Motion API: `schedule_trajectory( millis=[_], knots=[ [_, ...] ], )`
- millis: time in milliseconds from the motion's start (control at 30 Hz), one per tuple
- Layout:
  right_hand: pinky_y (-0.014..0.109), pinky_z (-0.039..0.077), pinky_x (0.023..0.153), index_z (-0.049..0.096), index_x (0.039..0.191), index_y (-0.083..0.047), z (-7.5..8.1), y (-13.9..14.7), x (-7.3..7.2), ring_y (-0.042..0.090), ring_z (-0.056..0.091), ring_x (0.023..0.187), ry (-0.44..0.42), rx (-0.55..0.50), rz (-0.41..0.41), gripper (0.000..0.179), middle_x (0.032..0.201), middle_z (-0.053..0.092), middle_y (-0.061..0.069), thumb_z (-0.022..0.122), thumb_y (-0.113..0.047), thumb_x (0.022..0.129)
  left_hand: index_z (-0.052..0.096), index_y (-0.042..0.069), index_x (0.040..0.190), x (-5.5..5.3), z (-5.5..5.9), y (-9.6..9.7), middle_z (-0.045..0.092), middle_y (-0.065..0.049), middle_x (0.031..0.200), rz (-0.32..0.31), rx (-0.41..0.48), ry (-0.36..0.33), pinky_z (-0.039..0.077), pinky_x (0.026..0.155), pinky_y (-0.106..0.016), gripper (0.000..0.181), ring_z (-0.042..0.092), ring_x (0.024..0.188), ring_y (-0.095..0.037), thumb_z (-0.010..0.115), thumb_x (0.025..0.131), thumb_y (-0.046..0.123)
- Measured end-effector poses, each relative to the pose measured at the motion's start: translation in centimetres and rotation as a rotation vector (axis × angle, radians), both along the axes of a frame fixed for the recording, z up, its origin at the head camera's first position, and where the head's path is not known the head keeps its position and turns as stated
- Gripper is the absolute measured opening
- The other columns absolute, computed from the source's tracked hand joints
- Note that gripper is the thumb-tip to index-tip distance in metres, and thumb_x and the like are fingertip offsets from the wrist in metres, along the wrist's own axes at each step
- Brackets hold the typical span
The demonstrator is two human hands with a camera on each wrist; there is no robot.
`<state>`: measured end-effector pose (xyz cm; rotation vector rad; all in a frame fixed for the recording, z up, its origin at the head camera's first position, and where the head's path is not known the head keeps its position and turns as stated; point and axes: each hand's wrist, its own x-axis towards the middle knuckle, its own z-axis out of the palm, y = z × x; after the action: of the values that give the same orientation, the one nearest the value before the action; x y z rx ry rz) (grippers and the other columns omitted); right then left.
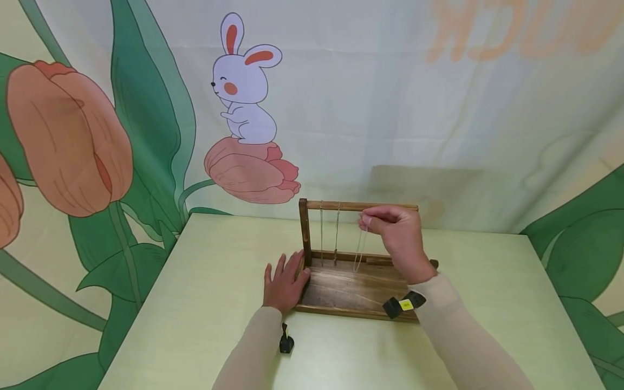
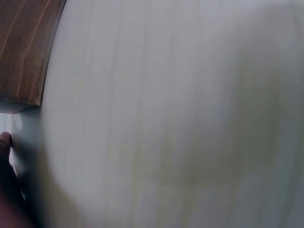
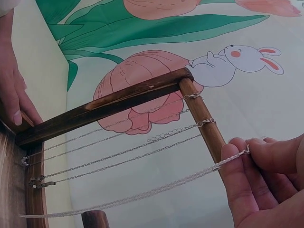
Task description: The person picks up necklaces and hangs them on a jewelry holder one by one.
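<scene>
A brown wooden jewelry stand [image 1: 361, 287] with a tray base and a top bar [image 1: 348, 206] sits on the table. Two thin chain necklaces [image 1: 321, 233] hang from the bar's left part, one bearing a small pendant [image 3: 36, 182]. My right hand [image 1: 402, 241] pinches the end of a silver chain necklace [image 3: 142, 194] between thumb and fingers, right at the bar; its loop dangles toward the base. At the stand's left side, my left hand [image 1: 284, 284] rests with fingers extended, touching the frame. In the left wrist view only a wooden corner [image 2: 23, 57] and a blurred bit of hand show.
The pale yellow-green table [image 1: 209, 271] extends around the stand. Behind it hangs a cloth backdrop [image 1: 331, 108] printed with tulips and a rabbit. A short wooden post end [image 3: 95, 219] stands at the base's right side.
</scene>
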<state>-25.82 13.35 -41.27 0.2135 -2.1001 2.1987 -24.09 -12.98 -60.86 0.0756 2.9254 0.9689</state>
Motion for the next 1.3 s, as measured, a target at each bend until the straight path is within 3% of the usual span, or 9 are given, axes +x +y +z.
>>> schedule_trajectory(
  millis=[233,633,800,1000,1300],
  knots=[
    [0.031,0.065,0.083,0.069,0.114,0.019,0.0,0.4,-0.1,0.014,0.080,0.085,0.025,-0.004,-0.010,0.027,0.092,0.080,-0.005,0.074,0.003,0.093,0.030,0.031,0.165,-0.1,-0.2,-0.1,0.034,-0.001,0.172,0.001,-0.009,0.003,0.000,0.130,-0.065,0.060,0.018,0.164,-0.033,0.043,0.109,0.051],
    [0.032,0.064,0.084,0.072,0.110,0.015,0.2,1.3,0.2,0.013,0.080,0.086,0.020,-0.008,-0.033,0.020,0.095,0.080,0.003,0.073,0.004,0.093,0.033,0.031,0.164,-0.3,-0.9,-0.2,0.038,-0.005,0.170,0.004,0.024,0.042,0.001,0.129,-0.066,0.059,0.021,0.162,-0.036,0.044,0.108,0.048],
    [0.031,0.064,0.083,0.072,0.110,0.015,0.3,1.8,0.3,0.012,0.080,0.085,0.027,-0.008,-0.046,0.020,0.094,0.080,-0.001,0.073,0.005,0.093,0.030,0.034,0.165,-0.5,-1.2,-0.3,0.034,-0.001,0.172,-0.001,0.023,0.011,-0.002,0.129,-0.063,0.059,0.017,0.164,-0.033,0.043,0.109,0.049],
    [0.030,0.064,0.084,0.073,0.110,0.014,0.3,2.4,0.2,0.013,0.080,0.085,0.028,0.007,-0.064,0.020,0.093,0.080,-0.004,0.073,0.003,0.094,0.031,0.033,0.165,-0.4,-1.0,-0.2,0.034,-0.002,0.172,0.000,0.021,0.008,-0.001,0.129,-0.063,0.059,0.018,0.164,-0.033,0.043,0.109,0.049],
    [0.030,0.065,0.082,0.071,0.109,0.018,0.4,3.1,0.1,0.013,0.080,0.083,0.050,-0.044,-0.073,0.020,0.093,0.080,0.002,0.072,0.005,0.093,0.031,0.031,0.165,-0.3,-0.7,0.0,0.034,-0.001,0.172,0.005,-0.003,0.013,0.000,0.130,-0.064,0.060,0.018,0.164,-0.033,0.043,0.109,0.051]
  ],
)
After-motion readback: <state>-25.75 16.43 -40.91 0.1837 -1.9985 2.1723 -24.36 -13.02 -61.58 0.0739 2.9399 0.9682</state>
